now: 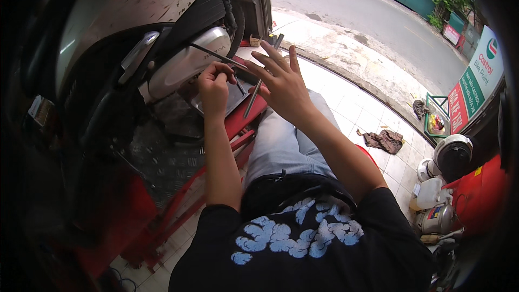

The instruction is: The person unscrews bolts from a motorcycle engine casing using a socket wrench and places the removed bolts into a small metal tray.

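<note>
A long T-handle wrench (218, 55) reaches from the side of the motorbike's light engine cover (203, 49) toward me. Its crossbar (251, 101) slants beside my right hand (279, 82). That hand is open, fingers spread and raised, with the thumb close to the crossbar; whether it touches is unclear. My left hand (214, 84) is curled closed just below the wrench shaft. What its fingers hold, if anything, is hidden. A dark thin rod shows beside its fingertips. Below lies a grey metal tray (236, 97) next to the engine.
The motorbike stands at left by a red metal frame (186, 192). A dirty rag (385, 141) lies on the white tiles at right. Beyond it are a jug (430, 193), a bucket (437, 219), a red container (481, 195) and a signboard (481, 78). A road passes beyond the doorway.
</note>
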### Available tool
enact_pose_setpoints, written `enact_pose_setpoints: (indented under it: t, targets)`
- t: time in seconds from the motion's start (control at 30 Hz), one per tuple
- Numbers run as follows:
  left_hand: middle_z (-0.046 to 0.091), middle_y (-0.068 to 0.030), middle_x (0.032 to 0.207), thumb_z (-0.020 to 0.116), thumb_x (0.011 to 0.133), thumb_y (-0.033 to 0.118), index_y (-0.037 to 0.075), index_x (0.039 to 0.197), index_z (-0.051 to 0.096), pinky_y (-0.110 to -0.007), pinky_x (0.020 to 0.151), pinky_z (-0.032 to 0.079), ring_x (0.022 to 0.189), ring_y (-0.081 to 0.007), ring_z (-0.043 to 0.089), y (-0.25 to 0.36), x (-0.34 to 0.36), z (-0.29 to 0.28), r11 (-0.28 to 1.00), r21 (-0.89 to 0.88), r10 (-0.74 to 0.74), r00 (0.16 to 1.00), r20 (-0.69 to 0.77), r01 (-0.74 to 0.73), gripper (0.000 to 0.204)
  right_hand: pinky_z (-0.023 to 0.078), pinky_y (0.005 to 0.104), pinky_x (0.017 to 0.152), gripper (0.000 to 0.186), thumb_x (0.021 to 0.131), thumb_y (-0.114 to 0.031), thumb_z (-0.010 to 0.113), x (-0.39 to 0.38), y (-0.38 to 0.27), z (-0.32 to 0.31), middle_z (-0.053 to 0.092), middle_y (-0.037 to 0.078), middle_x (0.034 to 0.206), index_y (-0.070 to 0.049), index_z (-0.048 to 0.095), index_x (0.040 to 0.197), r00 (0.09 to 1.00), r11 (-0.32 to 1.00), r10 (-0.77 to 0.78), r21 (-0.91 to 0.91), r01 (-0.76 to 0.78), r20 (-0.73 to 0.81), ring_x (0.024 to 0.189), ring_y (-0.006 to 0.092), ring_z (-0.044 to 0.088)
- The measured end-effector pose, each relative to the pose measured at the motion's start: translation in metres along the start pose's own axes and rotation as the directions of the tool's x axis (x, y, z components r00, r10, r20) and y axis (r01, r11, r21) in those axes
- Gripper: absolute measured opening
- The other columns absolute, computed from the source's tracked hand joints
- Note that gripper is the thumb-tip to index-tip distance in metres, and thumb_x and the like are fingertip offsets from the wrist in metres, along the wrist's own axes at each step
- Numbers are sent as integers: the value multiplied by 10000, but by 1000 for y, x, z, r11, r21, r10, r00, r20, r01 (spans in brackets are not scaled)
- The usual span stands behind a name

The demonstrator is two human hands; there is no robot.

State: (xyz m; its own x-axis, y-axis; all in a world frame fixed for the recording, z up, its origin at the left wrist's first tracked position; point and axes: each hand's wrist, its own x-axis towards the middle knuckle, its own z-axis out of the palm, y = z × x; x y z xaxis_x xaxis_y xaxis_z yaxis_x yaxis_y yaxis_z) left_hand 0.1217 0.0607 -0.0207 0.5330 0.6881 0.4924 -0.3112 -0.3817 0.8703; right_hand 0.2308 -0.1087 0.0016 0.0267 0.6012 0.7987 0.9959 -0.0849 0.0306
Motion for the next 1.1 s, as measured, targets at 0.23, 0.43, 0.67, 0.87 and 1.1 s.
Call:
enact_pose_setpoints:
  t: [0.23, 0.43, 0.67, 0.87, 1.1]
  targets:
    - [712, -191, 1109, 349, 913, 7, -77, 1154, 654, -358, 981, 495, 1071, -252, 672, 0, -13, 12, 993, 116, 7, 968, 252, -37, 398, 71, 694, 1191, 620, 720, -174, 806, 3, 2, 4, 658, 12, 1244, -176, 623, 1313, 993, 997, -81, -22, 79, -82, 1367, 201, 486]
    - [286, -184, 1604, 472, 941, 105, 114, 1539, 369, -477, 1194, 246, 1490, -336, 290, -10, -15, 13, 733, 583, 146, 918, 368, -350, 608, 135, 707, 1169, 743, 684, -146, 820, -4, 6, 17, 690, 73, 1233, -88, 569, 1381, 981, 975, 107, 209, -72, -161, 1247, 256, 601]
    - [85, -138, 1656, 516, 994, 244, 220, 1578, 254, -654, 1143, 211, 1512, -359, 162, -12, -20, 17, 534, 774, 159, 940, 303, -340, 641, 141, 611, 1209, 810, 707, -215, 869, -10, -2, 25, 742, 80, 1130, -88, 517, 1425, 938, 898, 334, 333, -287, -93, 1058, 251, 707]
    - [706, -182, 957, 473, 937, 122, 31, 1043, 698, -439, 755, 551, 860, -333, 703, 4, -8, 12, 798, 602, -129, 963, 237, -41, 265, 273, 593, 1148, 446, 730, -241, 824, -8, 2, 20, 702, 25, 978, -102, 678, 1128, 982, 982, 135, 153, -114, -134, 961, 204, 669]
    - [716, -187, 799, 457, 860, 80, -12, 923, 712, -392, 734, 563, 775, -307, 732, 5, -10, -4, 736, 674, -32, 990, 135, -67, 278, 321, 541, 1120, 330, 734, -264, 807, 6, 7, 11, 666, -28, 968, -173, 710, 1036, 960, 987, -156, -16, 157, -234, 998, 170, 609]
